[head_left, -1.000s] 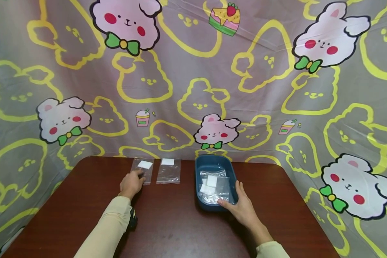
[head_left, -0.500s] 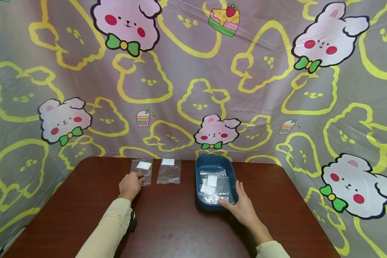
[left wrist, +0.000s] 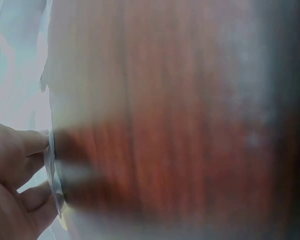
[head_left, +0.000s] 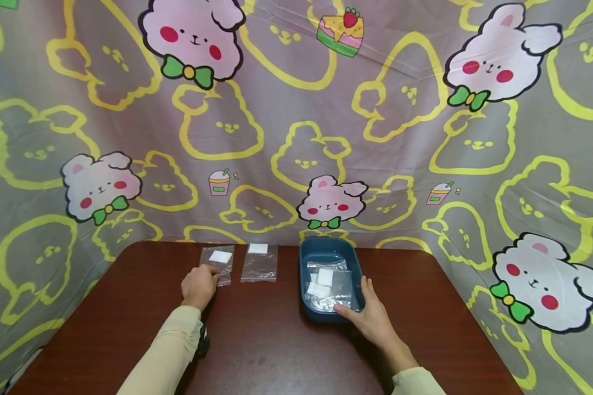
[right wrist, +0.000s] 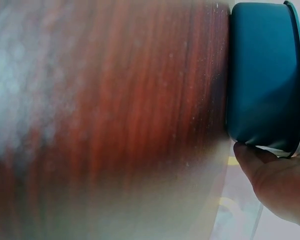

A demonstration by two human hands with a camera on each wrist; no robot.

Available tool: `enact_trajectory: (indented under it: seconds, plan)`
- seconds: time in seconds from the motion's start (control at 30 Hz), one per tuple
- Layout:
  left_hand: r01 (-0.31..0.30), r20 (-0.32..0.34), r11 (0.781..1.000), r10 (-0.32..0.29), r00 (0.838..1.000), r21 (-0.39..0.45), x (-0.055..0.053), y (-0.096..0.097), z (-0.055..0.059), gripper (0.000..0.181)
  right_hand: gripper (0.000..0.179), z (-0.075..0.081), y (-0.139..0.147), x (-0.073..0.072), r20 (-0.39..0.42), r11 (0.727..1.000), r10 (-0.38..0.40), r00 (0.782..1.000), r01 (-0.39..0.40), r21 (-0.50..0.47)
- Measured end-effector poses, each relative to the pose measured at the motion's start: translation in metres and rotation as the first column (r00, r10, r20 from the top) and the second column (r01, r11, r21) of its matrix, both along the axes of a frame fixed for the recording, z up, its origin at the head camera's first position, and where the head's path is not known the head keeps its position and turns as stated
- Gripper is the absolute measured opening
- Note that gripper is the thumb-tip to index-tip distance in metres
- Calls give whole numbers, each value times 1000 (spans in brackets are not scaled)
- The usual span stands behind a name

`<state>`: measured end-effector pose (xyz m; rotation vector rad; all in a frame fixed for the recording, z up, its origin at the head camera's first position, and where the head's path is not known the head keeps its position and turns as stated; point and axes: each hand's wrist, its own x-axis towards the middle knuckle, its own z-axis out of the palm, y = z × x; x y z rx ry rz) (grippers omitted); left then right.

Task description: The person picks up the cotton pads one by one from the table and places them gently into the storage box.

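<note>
In the head view my left hand (head_left: 199,286) pinches the near end of a clear zip-lock bag (head_left: 225,275) at the back left of the table. A white square piece (head_left: 220,257) shows toward that bag's far end. The left wrist view catches the fingers (left wrist: 36,197) at the bag's thin edge (left wrist: 52,165), seen side-on. With its thumb at the near rim and its fingers along the right wall, my right hand (head_left: 373,321) grips a dark blue plastic box (head_left: 303,282). Several similar bags (head_left: 343,282) with white squares lie overlapping inside it.
A second clear bag (head_left: 258,270) with a white square lies flat between the left hand and the box. The dark red-brown table (head_left: 272,340) ends at the back against a cartoon-print curtain (head_left: 277,208), which also hangs at both sides.
My left hand has drawn slightly toward me, and the bag under its fingers has shifted a little the same way. The right hand and the box have stayed in place.
</note>
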<state>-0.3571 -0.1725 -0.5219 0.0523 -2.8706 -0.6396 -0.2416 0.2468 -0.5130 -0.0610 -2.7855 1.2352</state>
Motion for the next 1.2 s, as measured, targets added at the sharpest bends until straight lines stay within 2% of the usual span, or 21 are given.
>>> enact_trajectory:
  seconds: [0.17,0.4,0.7,0.83,1.07,1.2]
  plan:
    - [-12,2,1000,12,1000,8,0,0,0,13,116,-1,1,0,-12,1000,1,1000,-2,-4]
    - [-10,-30,999,11,999,34,-2,-3,-5,11,117,-6,1,-1,-56,1000,9,998,-10,-5]
    - [-17,-72,995,24,997,97,2,-6,-4,14,118,-5,2,-2,-37,1000,12,999,-12,-10]
    - [-26,-123,991,43,992,135,3,-8,0,16,119,-4,2,-2,-38,1000,10,999,-11,-13]
    - [-29,-244,979,79,966,201,5,-7,13,19,118,-5,2,-2,-43,1000,4,999,-4,-10]
    - [-23,-267,974,84,960,224,6,-6,20,19,118,-6,2,-1,-61,1000,2,998,-2,1]
